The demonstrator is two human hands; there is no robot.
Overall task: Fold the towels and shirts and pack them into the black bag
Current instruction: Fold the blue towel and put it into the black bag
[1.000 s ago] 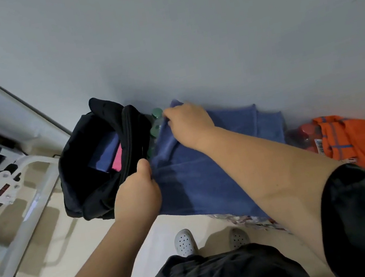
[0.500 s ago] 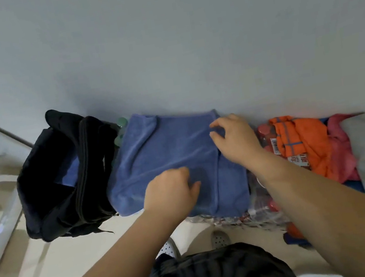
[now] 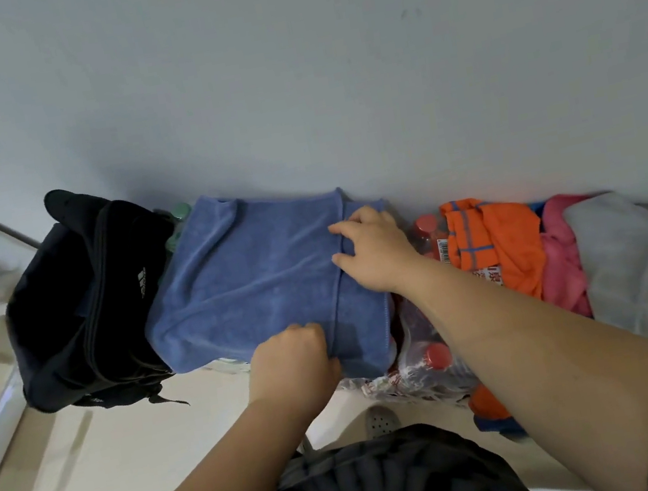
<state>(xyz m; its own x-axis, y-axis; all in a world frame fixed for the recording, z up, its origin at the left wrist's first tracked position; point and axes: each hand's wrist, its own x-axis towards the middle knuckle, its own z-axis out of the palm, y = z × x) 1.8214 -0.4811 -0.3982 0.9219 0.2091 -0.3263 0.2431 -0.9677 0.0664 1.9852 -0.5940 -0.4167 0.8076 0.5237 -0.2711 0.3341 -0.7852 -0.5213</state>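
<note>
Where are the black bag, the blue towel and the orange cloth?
black fabric bag (image 3: 56,331), head view, on its side panel.
blue terry towel (image 3: 251,284), head view, middle of its top layer.
orange cloth (image 3: 504,248), head view, its middle.

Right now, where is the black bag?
In the head view the black bag sits at the left, by the foot of the grey wall, with its right side touching the blue towel spread beside it.
</note>
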